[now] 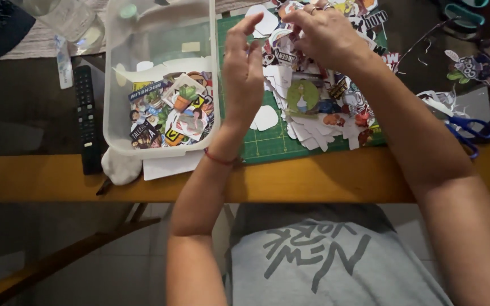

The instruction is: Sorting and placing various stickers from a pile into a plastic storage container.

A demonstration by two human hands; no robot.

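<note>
- Stickers [313, 107] lie in a loose heap on the green cutting mat [267, 148], directly under and just ahead of both raised hands; the heap spreads mostly left to right across the mat.
- Right hand [327, 34] sits nearer the heap, hovering over its far edge. Its fingers [299, 17] are pinched together around a small paper piece; what exactly that piece is cannot be made out.
- Left hand [244, 68] is held upright just beside the right, palm turned toward it, fingers loosely spread and grasping nothing that shows. A red thread bracelet [219, 160] circles the wrist.
- Heap is made of die-cut shapes, many colourful and cartoon-like, mixed with plain white backing scraps; one round green piece [303, 95] stands out near the middle.
- Clear plastic tub [117, 96] stands to the left of the left hand, touching the mat's edge, with more stickers flat on its bottom.
- Blue-handled scissors [472, 131] lie well to the right on the dark surface [24, 113], apart from both hands.
- Black remote control [86, 119] rests left of the tub.
</note>
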